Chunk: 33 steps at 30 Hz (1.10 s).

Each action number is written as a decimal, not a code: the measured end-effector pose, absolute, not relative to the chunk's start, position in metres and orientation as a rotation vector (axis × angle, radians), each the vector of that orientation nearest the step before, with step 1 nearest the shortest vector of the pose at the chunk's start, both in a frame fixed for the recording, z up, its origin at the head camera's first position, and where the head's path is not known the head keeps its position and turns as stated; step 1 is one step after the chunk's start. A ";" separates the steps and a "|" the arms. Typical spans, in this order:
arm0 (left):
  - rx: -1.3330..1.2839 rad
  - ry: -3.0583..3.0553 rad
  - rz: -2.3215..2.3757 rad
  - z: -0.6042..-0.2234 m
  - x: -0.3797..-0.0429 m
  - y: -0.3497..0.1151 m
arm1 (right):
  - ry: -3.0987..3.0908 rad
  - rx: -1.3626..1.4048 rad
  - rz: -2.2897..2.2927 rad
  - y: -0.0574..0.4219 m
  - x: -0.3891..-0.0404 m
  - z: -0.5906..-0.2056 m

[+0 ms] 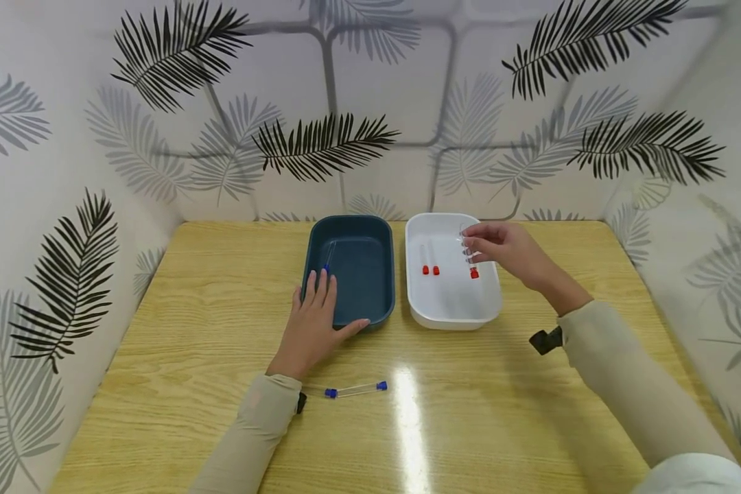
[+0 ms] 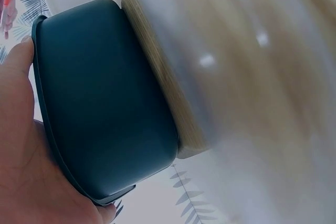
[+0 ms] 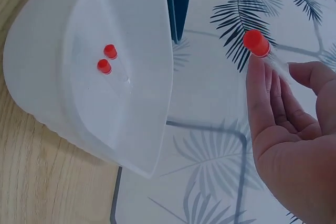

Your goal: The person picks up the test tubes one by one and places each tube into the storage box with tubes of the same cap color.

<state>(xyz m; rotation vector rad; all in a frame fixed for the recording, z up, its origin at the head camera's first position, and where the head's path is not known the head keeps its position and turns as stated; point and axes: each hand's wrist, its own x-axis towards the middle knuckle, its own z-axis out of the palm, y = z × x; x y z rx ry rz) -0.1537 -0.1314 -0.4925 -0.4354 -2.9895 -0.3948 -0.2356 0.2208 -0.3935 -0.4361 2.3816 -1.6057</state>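
Note:
My right hand (image 1: pixel 512 250) is over the right side of the white bin (image 1: pixel 453 322). Between thumb and fingers it pinches a clear test tube with a red cap (image 3: pixel 256 43), cap end down in the head view. Two more red-capped tubes (image 1: pixel 430 270) lie side by side in the white bin. My left hand (image 1: pixel 315 322) lies across the near left rim of the dark teal bin (image 1: pixel 363 274), fingers straight and spread, thumb along the near rim. Beyond its fingertips a clear tube with a blue cap (image 1: pixel 329 255) lies inside this bin.
On the wooden table (image 1: pixel 222 309), in front of the dark bin, lie blue-capped clear tubes (image 1: pixel 357 390), their caps at opposite ends. Both bins stand next to each other near the back edge. A wall with leaf patterns (image 1: pixel 370 103) rises behind and at both sides.

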 end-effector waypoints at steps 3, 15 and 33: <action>-0.433 -2.994 -0.389 -0.492 -0.153 -0.131 | 2.369 -0.359 -1.636 0.220 -0.247 -0.395; -0.426 -2.989 -0.389 -0.492 -0.152 -0.131 | 2.332 -0.191 -1.610 0.217 -0.280 -0.418; -0.425 -2.999 -0.381 -0.491 -0.152 -0.130 | 2.356 -0.008 -1.434 0.209 -0.309 -0.453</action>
